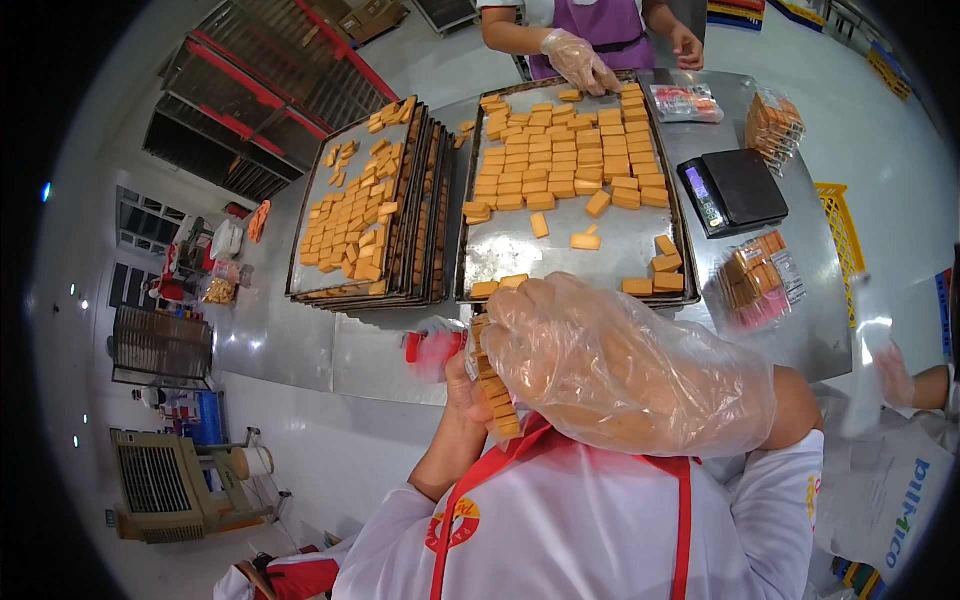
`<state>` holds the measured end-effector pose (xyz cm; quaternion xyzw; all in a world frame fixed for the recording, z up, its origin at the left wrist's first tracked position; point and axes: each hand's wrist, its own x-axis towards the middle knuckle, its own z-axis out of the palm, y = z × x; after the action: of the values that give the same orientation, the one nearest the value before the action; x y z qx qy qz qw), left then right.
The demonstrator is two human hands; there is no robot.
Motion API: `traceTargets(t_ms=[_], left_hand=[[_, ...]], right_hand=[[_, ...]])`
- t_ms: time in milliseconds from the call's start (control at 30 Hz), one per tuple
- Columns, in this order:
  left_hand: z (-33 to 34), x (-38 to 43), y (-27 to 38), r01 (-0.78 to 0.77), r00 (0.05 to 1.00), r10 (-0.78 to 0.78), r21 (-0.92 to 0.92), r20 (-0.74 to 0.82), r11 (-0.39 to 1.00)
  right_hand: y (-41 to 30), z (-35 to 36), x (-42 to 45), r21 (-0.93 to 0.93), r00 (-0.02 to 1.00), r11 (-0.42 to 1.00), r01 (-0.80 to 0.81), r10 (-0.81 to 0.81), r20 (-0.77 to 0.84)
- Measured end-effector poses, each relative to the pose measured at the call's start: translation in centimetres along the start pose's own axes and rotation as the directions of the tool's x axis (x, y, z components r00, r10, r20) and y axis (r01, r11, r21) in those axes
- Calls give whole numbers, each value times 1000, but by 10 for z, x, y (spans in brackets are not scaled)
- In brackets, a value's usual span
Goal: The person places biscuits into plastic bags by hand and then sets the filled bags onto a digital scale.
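My left hand [466, 386] is bare and grips a clear plastic pack of biscuits [496, 397] upright in front of my chest. The rectangular golden biscuits in it are stacked in a column. My right hand [555, 334], in a loose clear plastic glove, has its curled fingers against the upper part of the same pack; its palm side is hidden. Just beyond my hands is a metal baking tray [510, 247] bearing rows of biscuits [551, 157]. A few loose biscuits [652, 283] rest in its near right corner.
At left stand stacked trays [431, 225] of biscuits. On the right are a black digital scale [742, 191], filled packs [757, 277], more packs [776, 124] and flat packaging [686, 103]. Opposite, a co-worker's gloved hand [577, 60] reaches over the tray. Another person's hand [892, 375] appears at right.
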<state>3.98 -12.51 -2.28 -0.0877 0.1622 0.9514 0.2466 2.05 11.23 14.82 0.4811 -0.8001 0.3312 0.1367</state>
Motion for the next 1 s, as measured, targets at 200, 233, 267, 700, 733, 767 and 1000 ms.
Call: traceTargets(t_ms=[200, 233, 267, 700, 733, 767, 1000], left_hand=[[7, 9, -1, -52, 995, 45, 81, 86, 995], [8, 9, -1, -39, 995, 35, 51, 89, 998], [9, 8, -1, -34, 995, 30, 34, 90, 999], [6, 7, -1, 10, 997, 7, 239, -71, 971], [-1, 8, 2, 37, 999, -33, 204, -25, 978], [-2, 9, 3, 66, 997, -71, 169, 23, 983], [9, 10, 0, 62, 998, -56, 237, -33, 970]], right_hand=[[0, 1, 1, -49, 1000, 999, 1, 0, 17], [-1, 0, 1, -55, 1000, 998, 0, 1, 23], [0, 1, 1, -64, 999, 998, 1, 1, 35], [1, -7, -1, -236, 975, 971, -34, 84, 205], [1, -7, -2, -237, 974, 971, -34, 85, 209], [0, -9, -2, -235, 974, 972, -26, 77, 211], [9, -2, -6, -200, 979, 980, -2, 42, 199]])
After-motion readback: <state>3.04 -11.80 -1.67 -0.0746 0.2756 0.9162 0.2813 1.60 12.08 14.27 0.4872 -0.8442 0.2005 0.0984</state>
